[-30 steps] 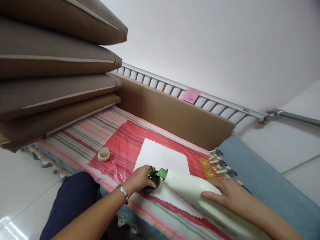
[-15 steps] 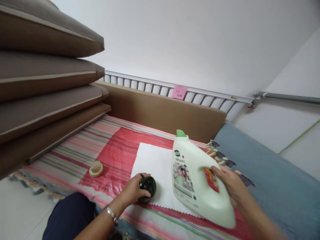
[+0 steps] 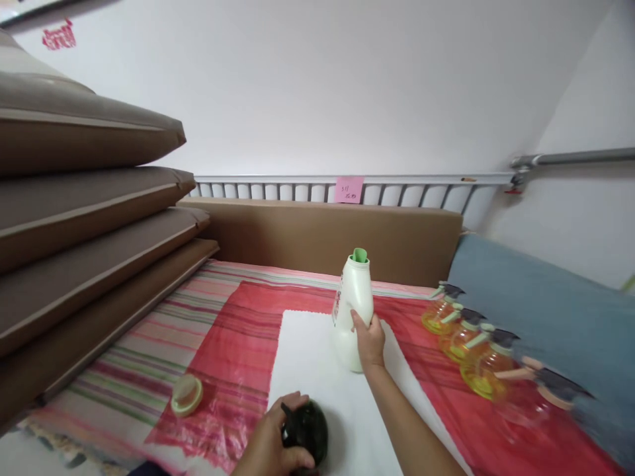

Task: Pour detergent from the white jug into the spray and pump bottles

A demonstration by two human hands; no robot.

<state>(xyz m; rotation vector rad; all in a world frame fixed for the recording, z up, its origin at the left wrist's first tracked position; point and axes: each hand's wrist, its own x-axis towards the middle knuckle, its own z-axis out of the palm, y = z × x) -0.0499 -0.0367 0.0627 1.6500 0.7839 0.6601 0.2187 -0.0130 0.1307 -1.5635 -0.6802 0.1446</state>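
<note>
A person's right hand (image 3: 371, 340) gripped a pale-green jug (image 3: 358, 284), upright on the far part of a white sheet (image 3: 302, 350).
The left hand (image 3: 282, 430) curled around a dark, round vessel (image 3: 313, 430) at the sheet's near part; a cap (image 3: 187, 395) lay left of the sheet, clear bottles (image 3: 487, 371) right of it.

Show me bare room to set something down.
Bare: the red sheet between the pale cap and white sheet; the striped cloth between the cushions and red sheet. Crowded: the right, with four pump bottles, and around the held jug and dark bottle.
</note>
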